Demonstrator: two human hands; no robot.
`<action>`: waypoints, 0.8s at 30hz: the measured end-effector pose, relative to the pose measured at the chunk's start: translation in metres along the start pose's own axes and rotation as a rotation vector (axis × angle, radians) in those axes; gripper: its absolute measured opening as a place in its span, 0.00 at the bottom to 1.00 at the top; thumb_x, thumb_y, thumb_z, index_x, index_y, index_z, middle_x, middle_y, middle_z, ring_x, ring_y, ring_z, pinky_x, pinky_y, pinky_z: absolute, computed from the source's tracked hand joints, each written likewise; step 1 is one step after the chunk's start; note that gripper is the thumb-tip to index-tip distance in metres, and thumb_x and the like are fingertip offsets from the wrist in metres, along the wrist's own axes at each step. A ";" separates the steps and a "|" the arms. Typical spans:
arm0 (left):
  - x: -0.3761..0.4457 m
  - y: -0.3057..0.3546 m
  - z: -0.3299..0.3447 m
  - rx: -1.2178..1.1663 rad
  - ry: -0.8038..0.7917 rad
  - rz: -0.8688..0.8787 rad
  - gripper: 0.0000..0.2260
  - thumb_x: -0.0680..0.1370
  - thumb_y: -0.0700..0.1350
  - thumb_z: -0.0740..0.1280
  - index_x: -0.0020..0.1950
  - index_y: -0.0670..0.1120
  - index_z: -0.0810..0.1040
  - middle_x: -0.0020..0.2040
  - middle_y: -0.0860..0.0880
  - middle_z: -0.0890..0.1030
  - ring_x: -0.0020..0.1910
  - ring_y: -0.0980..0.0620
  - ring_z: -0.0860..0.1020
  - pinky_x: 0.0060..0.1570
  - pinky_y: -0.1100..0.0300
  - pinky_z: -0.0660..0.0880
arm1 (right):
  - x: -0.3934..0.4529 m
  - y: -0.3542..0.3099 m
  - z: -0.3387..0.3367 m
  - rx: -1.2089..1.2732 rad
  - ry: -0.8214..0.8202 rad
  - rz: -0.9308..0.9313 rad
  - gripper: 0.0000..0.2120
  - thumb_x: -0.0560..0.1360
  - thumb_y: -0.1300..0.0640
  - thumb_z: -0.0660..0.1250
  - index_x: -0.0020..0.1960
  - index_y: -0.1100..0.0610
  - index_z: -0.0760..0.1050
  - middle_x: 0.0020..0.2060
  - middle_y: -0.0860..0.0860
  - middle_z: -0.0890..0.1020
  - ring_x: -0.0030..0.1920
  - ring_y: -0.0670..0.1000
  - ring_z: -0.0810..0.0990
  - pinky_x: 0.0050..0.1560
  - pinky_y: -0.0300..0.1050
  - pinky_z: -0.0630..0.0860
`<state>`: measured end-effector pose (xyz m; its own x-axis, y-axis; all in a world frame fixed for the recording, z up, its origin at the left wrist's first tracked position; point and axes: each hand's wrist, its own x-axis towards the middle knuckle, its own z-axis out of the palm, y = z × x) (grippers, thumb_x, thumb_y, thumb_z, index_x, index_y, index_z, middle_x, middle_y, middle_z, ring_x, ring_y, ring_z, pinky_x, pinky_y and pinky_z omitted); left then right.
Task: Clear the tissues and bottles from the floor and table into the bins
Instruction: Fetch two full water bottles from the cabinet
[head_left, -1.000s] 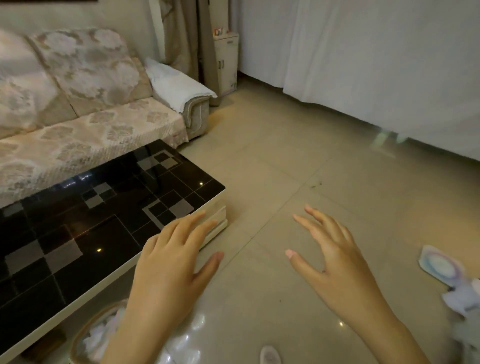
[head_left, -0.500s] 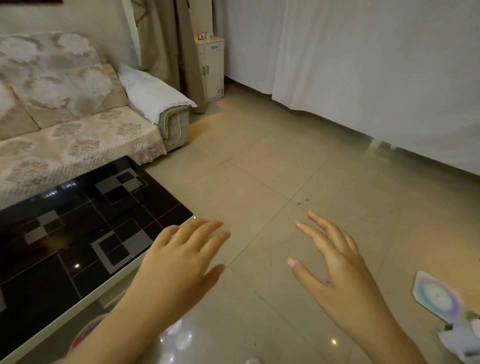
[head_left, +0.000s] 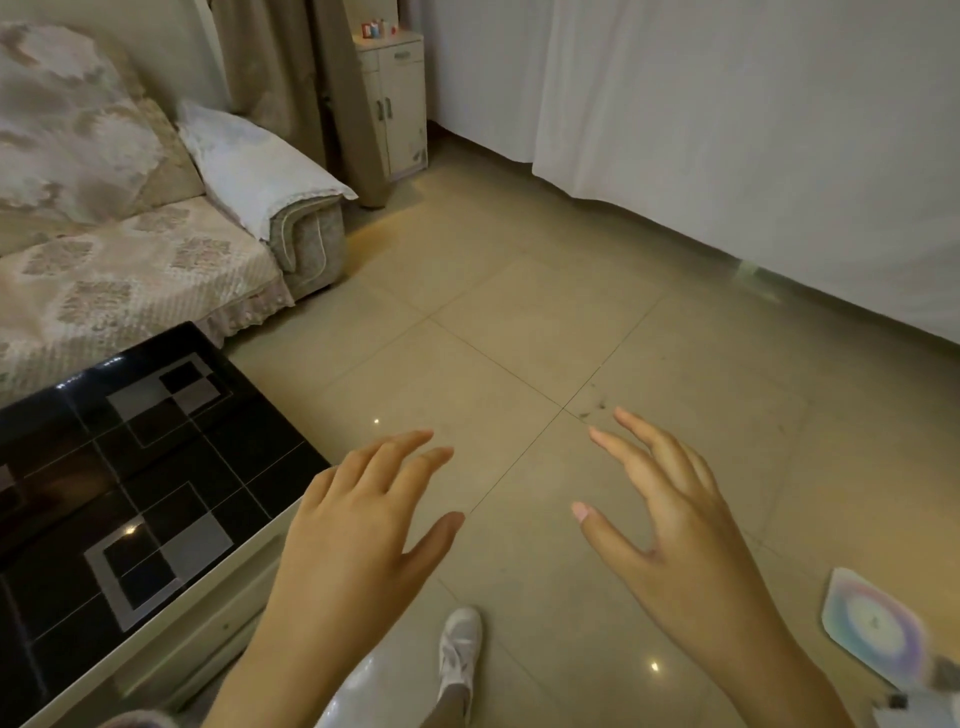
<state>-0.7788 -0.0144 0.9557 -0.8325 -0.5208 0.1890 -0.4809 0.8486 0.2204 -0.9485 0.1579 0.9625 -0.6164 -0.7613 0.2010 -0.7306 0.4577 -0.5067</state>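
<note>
Both grips are released: the left hand (head_left: 358, 525) and right hand (head_left: 680, 535) hover spread over the beige tiled floor (head_left: 519, 322), holding nothing. No tissue or bottle shows on the glossy black checkered surface (head_left: 130, 467). Likely searching; next, locate remaining litter.

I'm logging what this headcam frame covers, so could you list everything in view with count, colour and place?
table: one, black glossy top with grey squares, white edge, lower left
sofa: one, beige floral cover, upper left
cloth: one, white, draped over the sofa arm
cabinet: one, cream, far corner, small items on top
curtains: white, along the right wall
floor: beige tiles
card: one, white with pastel ring, on the floor, lower right
shoe: one, white, bottom centre
left hand: open, empty
right hand: open, empty
</note>
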 end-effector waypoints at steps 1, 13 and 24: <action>0.018 -0.003 0.006 -0.001 -0.002 0.010 0.22 0.75 0.62 0.58 0.66 0.55 0.72 0.66 0.56 0.74 0.63 0.52 0.74 0.56 0.53 0.73 | 0.017 0.007 0.002 -0.009 -0.011 0.006 0.27 0.72 0.38 0.59 0.70 0.39 0.64 0.72 0.35 0.59 0.72 0.41 0.55 0.68 0.48 0.63; 0.229 -0.033 0.038 0.058 -0.016 0.125 0.23 0.73 0.57 0.66 0.66 0.52 0.75 0.66 0.52 0.75 0.63 0.48 0.75 0.54 0.48 0.75 | 0.187 0.059 0.005 -0.164 -0.006 0.082 0.31 0.71 0.37 0.54 0.72 0.45 0.64 0.72 0.42 0.64 0.72 0.45 0.58 0.67 0.49 0.64; 0.438 -0.050 0.089 0.093 0.022 0.079 0.22 0.76 0.59 0.65 0.67 0.51 0.73 0.64 0.51 0.77 0.61 0.48 0.77 0.53 0.48 0.76 | 0.395 0.143 0.030 -0.140 -0.071 0.053 0.31 0.71 0.38 0.55 0.72 0.45 0.58 0.70 0.43 0.67 0.71 0.49 0.64 0.65 0.51 0.69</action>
<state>-1.1435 -0.2765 0.9419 -0.8633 -0.4526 0.2233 -0.4379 0.8917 0.1142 -1.2878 -0.0914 0.9446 -0.6370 -0.7623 0.1150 -0.7342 0.5543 -0.3920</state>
